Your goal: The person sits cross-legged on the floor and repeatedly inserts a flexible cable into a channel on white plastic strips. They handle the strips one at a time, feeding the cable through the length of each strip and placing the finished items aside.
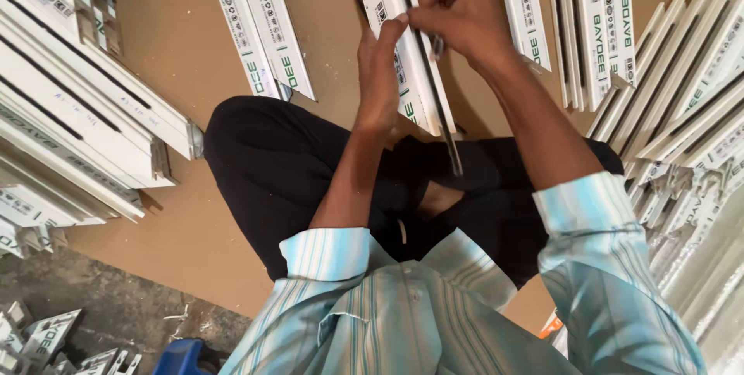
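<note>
Head view shows your right hand (463,12) pinching the black gasket strip (434,84) partly seated in the white profile (403,42), your left hand (380,73) gripping that profile, the strip's lower end loose.

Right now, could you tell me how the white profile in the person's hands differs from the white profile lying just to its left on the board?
The held profile is touched by both the left hand and the right hand; the left profile lies untouched on the brown board.
The held profile has a black strip along its edge; the left profile shows none.
The held profile's end reaches the lap; the left profile stops short.
Both are long, white, with green print.
</note>
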